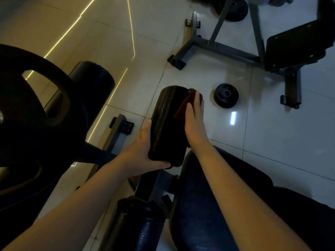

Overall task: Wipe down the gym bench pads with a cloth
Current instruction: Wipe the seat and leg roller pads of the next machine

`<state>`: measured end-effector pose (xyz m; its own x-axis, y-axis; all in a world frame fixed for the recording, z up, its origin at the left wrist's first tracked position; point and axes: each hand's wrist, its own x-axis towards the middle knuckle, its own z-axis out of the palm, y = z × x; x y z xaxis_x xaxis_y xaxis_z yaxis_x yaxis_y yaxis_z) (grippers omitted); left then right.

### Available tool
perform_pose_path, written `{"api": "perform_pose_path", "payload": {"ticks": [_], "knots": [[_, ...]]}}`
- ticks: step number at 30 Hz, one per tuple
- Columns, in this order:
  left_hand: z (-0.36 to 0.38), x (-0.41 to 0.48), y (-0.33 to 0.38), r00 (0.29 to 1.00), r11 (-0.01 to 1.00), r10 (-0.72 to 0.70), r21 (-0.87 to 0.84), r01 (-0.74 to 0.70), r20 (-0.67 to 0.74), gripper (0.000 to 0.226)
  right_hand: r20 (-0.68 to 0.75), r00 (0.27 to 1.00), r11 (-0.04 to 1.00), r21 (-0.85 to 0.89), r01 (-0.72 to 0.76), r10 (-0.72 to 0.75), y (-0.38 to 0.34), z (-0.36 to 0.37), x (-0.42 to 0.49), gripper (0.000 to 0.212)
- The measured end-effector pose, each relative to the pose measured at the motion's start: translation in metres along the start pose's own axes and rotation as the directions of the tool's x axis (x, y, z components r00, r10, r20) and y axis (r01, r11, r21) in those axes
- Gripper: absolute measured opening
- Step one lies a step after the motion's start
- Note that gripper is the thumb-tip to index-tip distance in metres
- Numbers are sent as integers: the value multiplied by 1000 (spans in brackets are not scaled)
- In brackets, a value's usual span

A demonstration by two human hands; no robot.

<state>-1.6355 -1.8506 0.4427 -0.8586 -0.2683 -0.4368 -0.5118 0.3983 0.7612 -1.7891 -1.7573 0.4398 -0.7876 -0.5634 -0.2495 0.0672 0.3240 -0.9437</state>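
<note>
Your left hand (143, 151) grips the near end of the black foam roller pad (166, 120). Your right hand (194, 122), fingers straight, presses the limp brown cloth (183, 107) against its right side. The foam probably gives and turns, so brace the end.

Weight-training gym. Large black rubber weight plate with grip slots (21, 113) at left. Small black weight plate (226, 95) flat on glossy pale floor tiles (272, 142). Grey steel-tube bench frame (223, 47) carrying a black padded board (293, 46). Black cylindrical foam roller pad (168, 122) in the foreground.
</note>
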Motion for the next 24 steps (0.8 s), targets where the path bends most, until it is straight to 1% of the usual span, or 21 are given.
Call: {"api": "perform_pose_path", "payload": {"ticks": [2, 5, 7, 10, 12, 15, 17, 19, 22, 24], "knots": [[-1, 1, 0, 1000, 1000, 1, 5, -1, -7, 134, 22, 998, 999, -19, 51, -50, 12, 6, -29, 56], [0, 2, 1, 1000, 1000, -8, 0, 8, -16, 134, 54, 995, 992, -90, 89, -85, 33, 22, -88, 55], [2, 2, 0, 1000, 1000, -15, 14, 15, -27, 133, 29, 995, 983, -152, 99, -96, 36, 30, -108, 55], [3, 2, -2, 999, 999, -5, 43, 7, -32, 135, -12, 993, 965, -235, 115, -121, 29, 32, -93, 55], [6, 2, -1, 999, 997, -24, 68, 26, -36, 136, -11, 995, 956, -279, 92, -99, 21, 29, -69, 54], [14, 0, 7, 996, 992, -39, 119, 49, -84, 135, -15, 997, 952, -298, 65, -73, 12, 22, -28, 56], [19, 0, 13, 992, 975, -34, 215, 59, -118, 135, -10, 998, 962, -267, 51, -55, 5, 15, -4, 58], [23, 0, 20, 988, 935, -61, 338, 107, -144, 136, -7, 1000, 974, -226, 12, -14, 0, 10, 7, 57], [32, -3, 35, 973, 869, -117, 454, 198, -200, 132, 3, 1000, 992, -126, -19, 19, -2, 9, -4, 59], [41, -3, 46, 959, 811, -138, 527, 253, -248, 130, 17, 1000, 997, -80, 4, -3, 2, 9, -24, 60]]}}
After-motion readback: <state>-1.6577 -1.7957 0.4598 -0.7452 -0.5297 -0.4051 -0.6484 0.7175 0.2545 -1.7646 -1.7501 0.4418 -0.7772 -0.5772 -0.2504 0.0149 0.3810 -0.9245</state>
